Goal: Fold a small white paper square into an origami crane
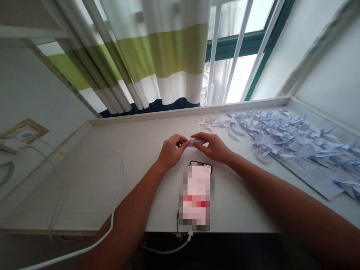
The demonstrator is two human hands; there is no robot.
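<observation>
Both of my hands meet over the middle of the white desk (pixel 92 180). My left hand (pixel 170 150) and my right hand (pixel 213 145) pinch a small piece of pale folded paper (pixel 194 141) between their fingertips, just above the desk top. A phone (pixel 197 195) lies flat on the desk right below my hands, between my forearms, with a cable plugged into its near end.
Many folded pale-blue paper cranes (pixel 284 133) and paper scraps cover the right side of the desk, on printed sheets (pixel 312 170). A white charging cable (pixel 118 176) loops across the left side from a wall socket (pixel 24 135). Striped curtain (pixel 157 56) and window stand behind.
</observation>
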